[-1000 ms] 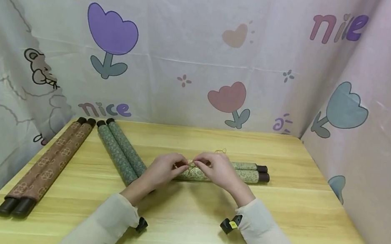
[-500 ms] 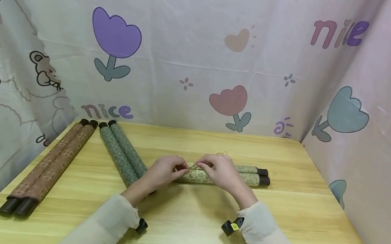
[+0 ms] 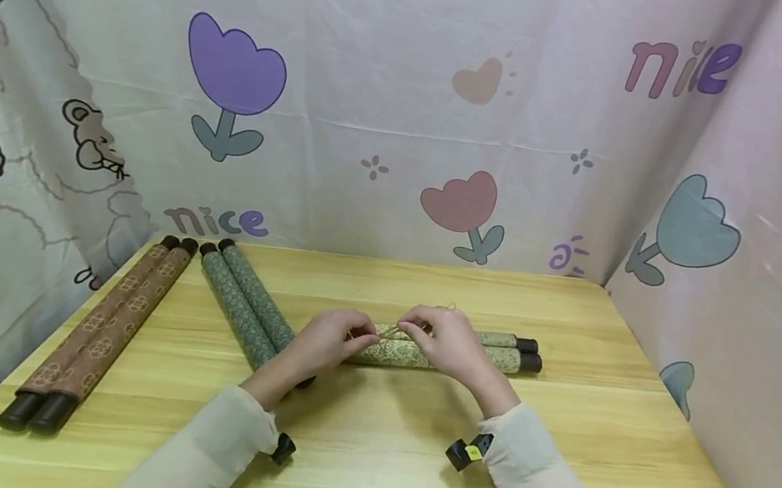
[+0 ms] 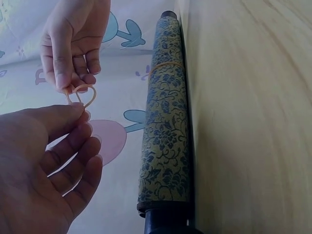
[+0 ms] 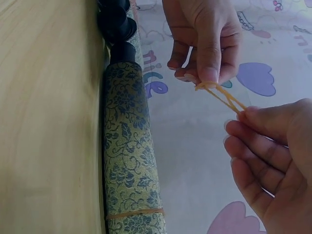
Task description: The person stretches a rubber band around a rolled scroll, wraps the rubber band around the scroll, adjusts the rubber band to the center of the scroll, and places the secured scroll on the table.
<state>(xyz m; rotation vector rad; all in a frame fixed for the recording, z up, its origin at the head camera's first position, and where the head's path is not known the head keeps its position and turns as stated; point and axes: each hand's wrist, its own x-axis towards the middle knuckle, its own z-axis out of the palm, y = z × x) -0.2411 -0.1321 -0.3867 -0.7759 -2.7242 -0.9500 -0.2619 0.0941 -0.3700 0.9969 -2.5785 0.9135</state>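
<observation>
Both hands hold a thin orange-yellow rubber band [image 5: 226,97] stretched between them. My left hand [image 3: 327,340] pinches one end with thumb and fingertips; its other fingers are loosely bent. My right hand [image 3: 450,342] pinches the opposite end, and a small loop stands up between the fingertips in the left wrist view. Below the hands lies a pale yellow-green scroll [image 3: 393,352] with a dark floral pattern, rolled as two parallel rolls with dark end knobs. A second rubber band [image 4: 165,64] circles one of its rolls. The hands cover part of the scroll in the head view.
A dark green double-rolled scroll [image 3: 241,302] lies slanted left of the hands, its near end partly behind the left wrist. Farther left is a brown one [image 3: 110,320] with flower motifs. A thin yellowish loop [image 3: 452,307] shows behind the right hand. Printed curtains enclose the wooden table [image 3: 374,461].
The right hand has drawn slightly to the right, away from the left hand, and the band between them now shows longer. The left hand stays nearly still. The head view has shifted a little.
</observation>
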